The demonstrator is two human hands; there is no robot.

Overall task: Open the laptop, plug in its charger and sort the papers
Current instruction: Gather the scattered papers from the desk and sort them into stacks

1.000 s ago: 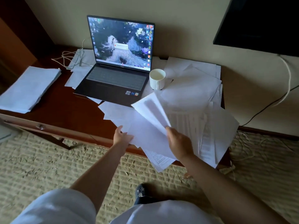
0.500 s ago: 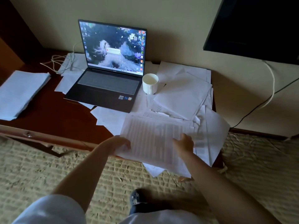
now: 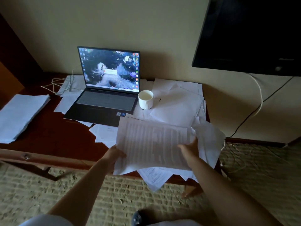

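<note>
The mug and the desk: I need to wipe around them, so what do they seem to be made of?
The mug looks like glazed ceramic: plain white, smooth, thick-rimmed, with a soft sheen, though enamel or plastic cannot be ruled out. The desk looks like dark reddish wood with a glossy varnish: its bare top reflects light, and its front edge shows a lighter brown wood tone.

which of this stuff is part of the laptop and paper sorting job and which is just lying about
Job: laptop, open; white cable; printed sheets gripped by left hand and right hand; loose papers; neat stack.

Lying about: white mug; wall screen; floor cables.
</note>
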